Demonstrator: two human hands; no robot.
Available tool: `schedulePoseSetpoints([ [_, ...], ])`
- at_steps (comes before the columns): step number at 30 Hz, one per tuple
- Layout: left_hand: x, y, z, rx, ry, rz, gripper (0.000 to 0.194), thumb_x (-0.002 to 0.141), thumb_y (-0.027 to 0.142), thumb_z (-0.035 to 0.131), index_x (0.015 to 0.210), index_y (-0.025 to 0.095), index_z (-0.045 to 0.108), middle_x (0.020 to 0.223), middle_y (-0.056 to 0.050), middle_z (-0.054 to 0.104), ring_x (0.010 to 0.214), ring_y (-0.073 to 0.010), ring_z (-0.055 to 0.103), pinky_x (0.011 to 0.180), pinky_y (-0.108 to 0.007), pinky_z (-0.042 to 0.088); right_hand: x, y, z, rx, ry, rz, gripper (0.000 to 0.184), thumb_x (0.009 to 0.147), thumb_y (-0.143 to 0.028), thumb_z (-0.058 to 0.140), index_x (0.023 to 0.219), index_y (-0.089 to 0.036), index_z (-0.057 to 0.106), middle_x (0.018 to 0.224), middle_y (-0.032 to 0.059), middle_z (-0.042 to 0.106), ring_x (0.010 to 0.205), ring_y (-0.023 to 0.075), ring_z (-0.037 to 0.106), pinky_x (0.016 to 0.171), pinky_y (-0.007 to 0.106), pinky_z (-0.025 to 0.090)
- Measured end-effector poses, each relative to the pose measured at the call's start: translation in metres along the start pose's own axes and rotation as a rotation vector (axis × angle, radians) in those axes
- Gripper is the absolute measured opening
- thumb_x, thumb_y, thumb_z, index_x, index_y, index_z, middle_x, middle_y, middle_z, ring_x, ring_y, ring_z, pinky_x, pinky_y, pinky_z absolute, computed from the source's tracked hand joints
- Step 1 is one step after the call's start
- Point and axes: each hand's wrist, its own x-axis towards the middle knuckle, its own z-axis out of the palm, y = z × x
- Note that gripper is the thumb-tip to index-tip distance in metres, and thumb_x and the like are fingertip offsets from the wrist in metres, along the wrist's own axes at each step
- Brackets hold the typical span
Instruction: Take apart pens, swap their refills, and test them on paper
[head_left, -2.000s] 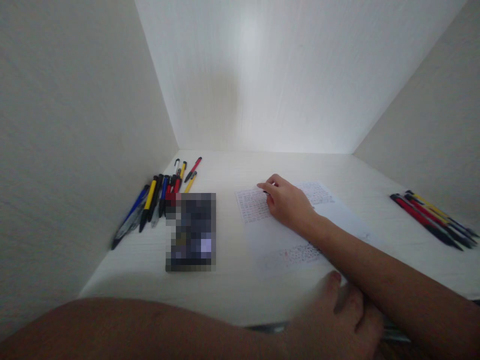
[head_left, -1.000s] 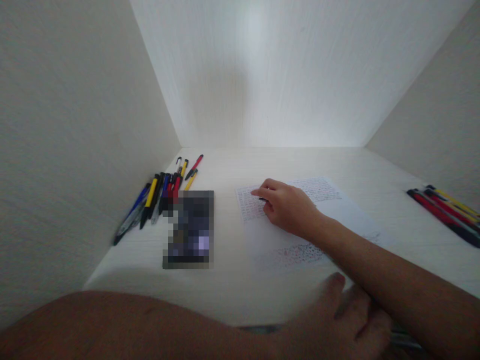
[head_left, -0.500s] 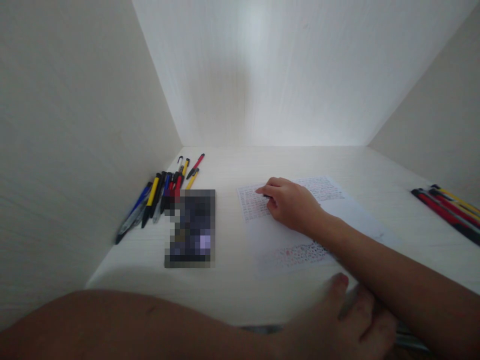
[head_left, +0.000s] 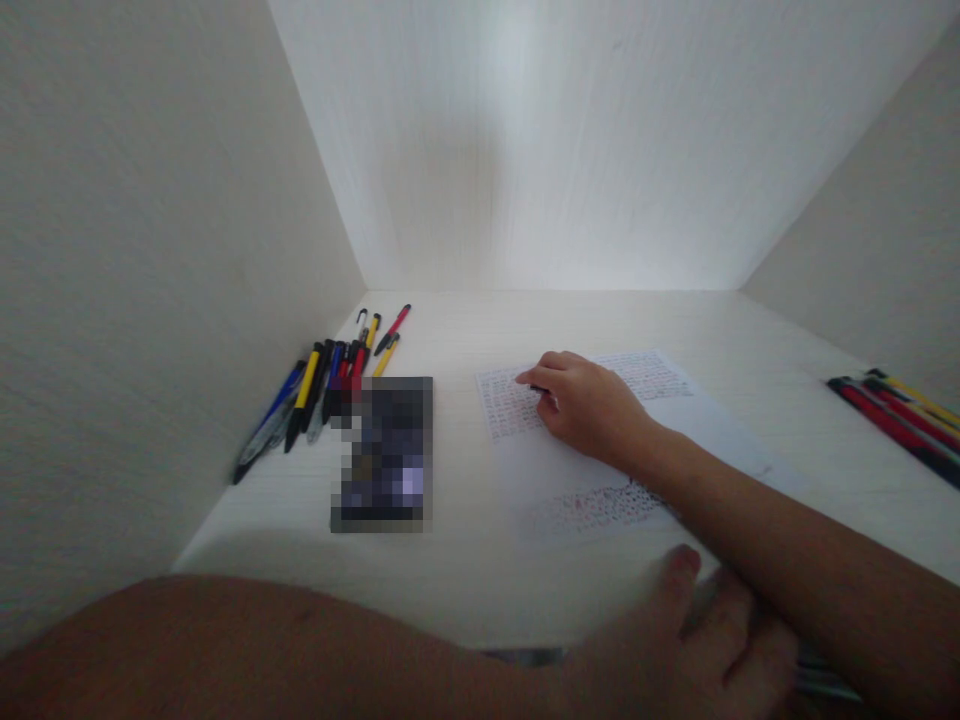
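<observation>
My right hand rests on the upper part of a sheet of paper. Its fingers are pinched round a pen, of which only a short dark piece shows. Lines of handwriting run across the top of the sheet, and a denser patch of dark and reddish marks lies near its lower edge. My left hand lies at the table's near edge, below the paper and partly behind my right forearm. Its fingers are apart, with nothing visible in them.
Left of the paper lies a dark, pixelated flat device. Several coloured pens are heaped beside the left wall, and several more pens lie at the far right. White panels enclose the table at back and sides.
The whole view has shifted very slightly. My right hand stays on the written lines with the pen, and my left hand keeps its place.
</observation>
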Motion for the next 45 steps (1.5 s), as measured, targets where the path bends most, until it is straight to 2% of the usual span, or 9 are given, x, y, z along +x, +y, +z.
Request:
schedulePoseSetpoints([
  [8,0.0,-0.003,-0.005,-0.002,-0.009,0.0,0.047,0.106,0.027,0.028,0.138,0.017,0.061,0.148,-0.007,0.053,0.136,-0.0294,0.047,0.108,-0.045,0.038,0.0,-0.002,0.0,-0.002,-0.005,0.004,0.036,0.082,-0.01,0.05,0.107,-0.02,0.072,0.106,0.0086,0.069,0.096,0.0222,0.06,0.071,0.033,0.043],
  [11,0.0,0.0,-0.001,-0.018,0.003,0.022,0.047,0.106,0.029,0.029,0.136,0.018,0.063,0.147,-0.008,0.054,0.135,-0.0314,0.048,0.108,-0.048,0.037,0.0,-0.003,-0.001,-0.011,-0.02,0.004,0.029,0.082,-0.012,0.05,0.099,-0.02,0.072,0.103,0.009,0.069,0.094,0.0219,0.059,0.069,0.032,0.042],
  [14,0.0,0.004,0.005,-0.004,0.045,-0.039,0.049,0.104,0.026,0.028,0.138,0.014,0.061,0.147,-0.009,0.054,0.135,-0.0308,0.048,0.108,-0.048,0.038,0.0,-0.004,-0.002,-0.013,-0.021,0.012,0.024,0.082,-0.013,0.051,0.094,-0.019,0.071,0.101,0.009,0.069,0.09,0.0214,0.059,0.067,0.032,0.041],
  [16,0.0,0.006,0.007,0.011,0.021,-0.033,0.048,0.105,0.029,0.03,0.14,0.014,0.059,0.149,-0.008,0.052,0.137,-0.0302,0.046,0.109,-0.046,0.037,0.0,-0.003,-0.002,-0.012,-0.015,0.016,0.024,0.081,-0.012,0.051,0.093,-0.019,0.071,0.099,0.0088,0.068,0.09,0.0212,0.059,0.067,0.032,0.041],
  [22,0.0,0.001,-0.001,0.027,-0.014,-0.05,0.048,0.105,0.025,0.028,0.141,0.017,0.058,0.15,-0.004,0.051,0.138,-0.0279,0.045,0.112,-0.045,0.034,0.001,-0.003,0.0,-0.018,-0.024,0.028,0.024,0.079,-0.01,0.05,0.089,-0.019,0.07,0.096,0.0089,0.068,0.088,0.0209,0.057,0.067,0.032,0.039],
  [26,0.0,-0.002,-0.005,0.011,-0.006,0.019,0.046,0.105,0.026,0.03,0.138,0.017,0.061,0.148,-0.007,0.053,0.135,-0.0288,0.049,0.11,-0.046,0.036,0.001,-0.004,0.0,-0.019,-0.021,0.033,0.023,0.08,-0.01,0.049,0.087,-0.018,0.069,0.094,0.0087,0.067,0.087,0.0205,0.057,0.066,0.032,0.037],
  [33,0.001,0.0,-0.004,0.004,-0.04,-0.027,0.049,0.106,0.026,0.026,0.141,0.017,0.058,0.15,-0.004,0.052,0.138,-0.027,0.045,0.112,-0.045,0.035,0.001,-0.004,0.0,-0.022,-0.032,0.04,0.021,0.079,-0.011,0.05,0.085,-0.019,0.068,0.093,0.0085,0.067,0.086,0.0204,0.056,0.064,0.032,0.035],
  [40,0.0,0.002,0.001,0.018,-0.006,-0.011,0.047,0.106,0.031,0.031,0.14,0.013,0.058,0.149,-0.01,0.051,0.137,-0.031,0.045,0.111,-0.046,0.036,0.001,-0.004,0.0,-0.032,-0.032,0.042,0.022,0.08,-0.01,0.049,0.085,-0.019,0.068,0.094,0.0088,0.067,0.086,0.0206,0.056,0.062,0.031,0.034],
  [45,0.0,-0.002,-0.003,-0.009,-0.01,0.011,0.046,0.105,0.031,0.032,0.137,0.016,0.062,0.149,-0.009,0.052,0.136,-0.0308,0.048,0.11,-0.047,0.036,0.0,-0.004,0.0,-0.033,-0.038,0.04,0.023,0.079,-0.01,0.049,0.086,-0.018,0.069,0.094,0.0091,0.068,0.086,0.0208,0.056,0.062,0.032,0.035],
])
